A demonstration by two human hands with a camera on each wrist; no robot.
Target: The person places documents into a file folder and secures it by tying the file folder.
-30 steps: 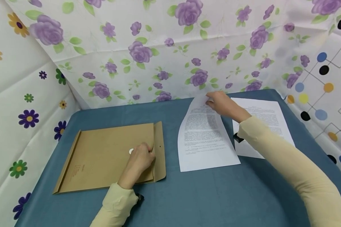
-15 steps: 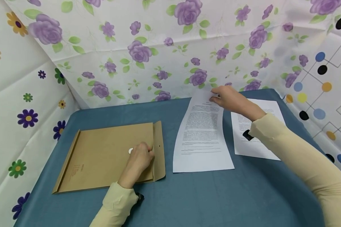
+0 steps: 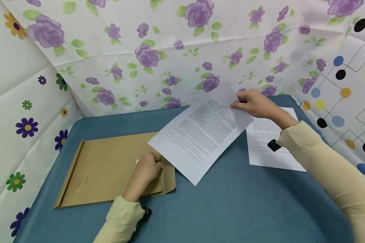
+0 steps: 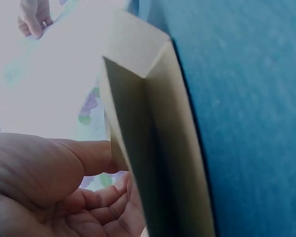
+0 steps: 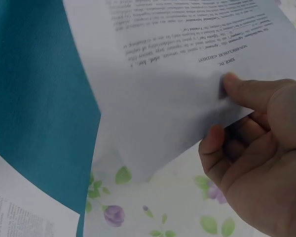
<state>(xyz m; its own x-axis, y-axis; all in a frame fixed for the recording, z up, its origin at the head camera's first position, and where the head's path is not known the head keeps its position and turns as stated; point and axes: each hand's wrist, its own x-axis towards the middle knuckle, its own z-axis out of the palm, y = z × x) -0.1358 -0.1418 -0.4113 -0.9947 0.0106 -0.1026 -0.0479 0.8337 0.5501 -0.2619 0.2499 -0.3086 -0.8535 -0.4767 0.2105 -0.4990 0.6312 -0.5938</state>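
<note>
A brown cardboard envelope (image 3: 109, 168) lies on the left of the table, its flap (image 3: 169, 179) to the right. My left hand (image 3: 146, 168) pinches the upper layer at its mouth; in the left wrist view the thumb (image 4: 96, 157) is at that edge and the mouth (image 4: 155, 133) gapes. My right hand (image 3: 255, 104) pinches a printed sheet (image 3: 200, 135) by its top edge, thumb over the print. The raised sheet slants, with its lower left corner overlapping the envelope in the head view. The right wrist view shows "NON-DISCLOSURE AGREEMENT" on the sheet (image 5: 153, 108).
A second printed sheet (image 3: 270, 157) lies at the table's right, partly under my right forearm in the head view. Blue cloth (image 3: 231, 206) covers the table. Behind it hangs a flowered sheet (image 3: 170, 33), with patterned cloths on both sides.
The right hand has lifted the printed sheet and turned it, swinging its lower end left over the envelope's flap. The left hand stays at the envelope's mouth.
</note>
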